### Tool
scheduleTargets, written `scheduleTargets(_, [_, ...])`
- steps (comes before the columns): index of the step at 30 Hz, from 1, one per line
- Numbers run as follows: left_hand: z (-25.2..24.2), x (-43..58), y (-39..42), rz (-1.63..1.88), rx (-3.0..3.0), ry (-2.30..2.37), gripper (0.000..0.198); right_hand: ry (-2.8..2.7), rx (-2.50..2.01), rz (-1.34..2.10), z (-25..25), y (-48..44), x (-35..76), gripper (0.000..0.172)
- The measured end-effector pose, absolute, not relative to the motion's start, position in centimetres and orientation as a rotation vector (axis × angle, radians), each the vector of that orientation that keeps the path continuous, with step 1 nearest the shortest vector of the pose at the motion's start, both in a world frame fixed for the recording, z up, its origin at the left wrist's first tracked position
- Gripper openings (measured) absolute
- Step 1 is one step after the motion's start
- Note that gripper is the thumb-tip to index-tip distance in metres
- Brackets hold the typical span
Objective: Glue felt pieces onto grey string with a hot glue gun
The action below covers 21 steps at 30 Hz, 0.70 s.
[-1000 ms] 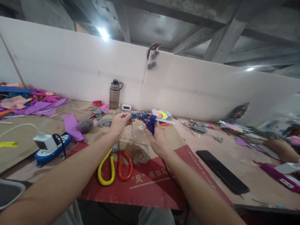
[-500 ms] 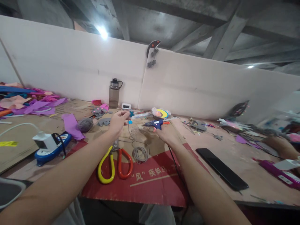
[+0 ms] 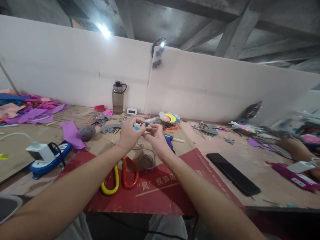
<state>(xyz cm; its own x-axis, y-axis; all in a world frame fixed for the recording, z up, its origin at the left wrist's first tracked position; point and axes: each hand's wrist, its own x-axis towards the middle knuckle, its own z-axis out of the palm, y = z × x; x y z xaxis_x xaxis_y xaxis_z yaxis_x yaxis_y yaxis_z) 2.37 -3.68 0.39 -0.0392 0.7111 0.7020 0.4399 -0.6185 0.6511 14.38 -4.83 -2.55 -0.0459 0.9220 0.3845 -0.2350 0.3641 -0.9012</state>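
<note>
My left hand is closed, thumb and forefinger pinched together; the small teal flower-shaped piece it held is mostly hidden by fingers. My right hand meets it fingertip to fingertip, also pinched, its contents too small to make out. A bright blue bit shows in the gap of my left fingers; whether it is held or lies behind, I cannot tell. Thin grey cord runs below the hands to a coil on the cardboard. The blue glue gun lies beside my right wrist. Scissors with yellow and red handles lie below my left wrist.
A black phone lies to the right, a blue power strip with a charger to the left. Behind stand a bottle and a metal bowl. Grey yarn sits left. Another person's hand is at far right.
My right hand has let go of the glue gun, which now lies on the cardboard, and has moved left to meet my left hand. The view has shifted slightly.
</note>
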Motion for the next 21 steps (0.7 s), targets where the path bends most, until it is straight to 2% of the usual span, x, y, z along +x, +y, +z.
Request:
scheduleTargets(3, [0.2, 2.6, -3.3, 1.664, 1.755, 1.135, 0.009, -1.206, -0.701, 1.188, -2.3, -5.3, 14.3, 0.048])
scheduleTargets(5, [0.1, 2.7, -2.9, 1.648, 1.601, 1.064, 0.008, -1.251, -0.763, 1.069, -1.9, -5.6, 14.8, 0.044])
scheduleTargets(10, [0.1, 3.2, -3.0, 1.524, 1.319, 0.982, 0.012, -1.425, -0.997, 0.667, -1.2, -5.8, 15.9, 0.018])
scheduleTargets(21, [0.2, 3.4, -3.6, 1.446, 1.39, 0.957, 0.017, -1.437, -1.072, 0.452, -1.2, -5.6, 16.4, 0.022])
